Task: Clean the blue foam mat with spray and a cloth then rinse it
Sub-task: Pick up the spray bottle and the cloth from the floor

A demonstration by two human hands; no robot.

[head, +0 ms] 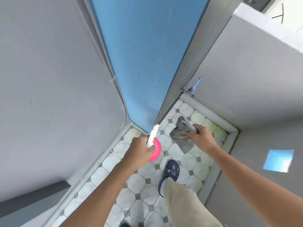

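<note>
The blue foam mat (144,54) stands upright in the corner, leaning between two grey walls, its lower edge on the tiled floor. My left hand (139,151) grips a pink spray bottle (155,152) with a white nozzle (153,134) that points at the mat's bottom edge. My right hand (200,136) holds a crumpled grey cloth (182,135) in the air, to the right of the mat's lower corner.
The floor (147,182) is white octagonal tile, bounded by a raised curb (229,145) on the right. A tap with a blue handle (196,85) sticks out of the right wall low down. My foot in a dark blue clog (170,171) stands mid-floor.
</note>
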